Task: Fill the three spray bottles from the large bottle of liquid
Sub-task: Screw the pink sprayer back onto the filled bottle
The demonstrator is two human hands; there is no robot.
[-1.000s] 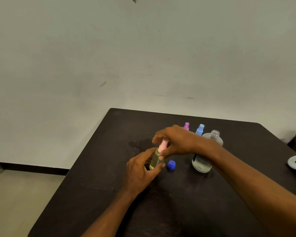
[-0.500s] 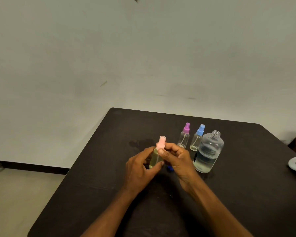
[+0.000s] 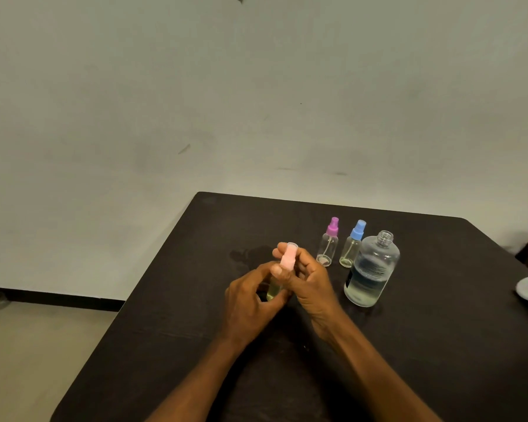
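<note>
The fingers (image 3: 279,249) of the right hand (image 3: 310,283) are pinched around the pink plastic spray cap (image 3: 288,260). The left hand (image 3: 250,303) is curled around the body of the small clear spray bottle (image 3: 273,290) beneath it. That bottle is held upright at the dark desk (image 3: 439,345) and is seen to contain pale yellowish liquid. The cap is judged to be in the course of being screwed on, so one of the three fills appears done.

Two more are left. The clear purple-capped spray bottle (image 3: 328,249) and the clear blue-capped spray bottle (image 3: 351,252) stand capped side by side farther back, the former apparently empty, the latter hard to judge. Just beside them, to the right, the large clear bottle of liquid (image 3: 374,269) is shown uncapped and roughly a third full. A dark label is carried on it, but its writing cannot be read and no brand can be made out.
</note>
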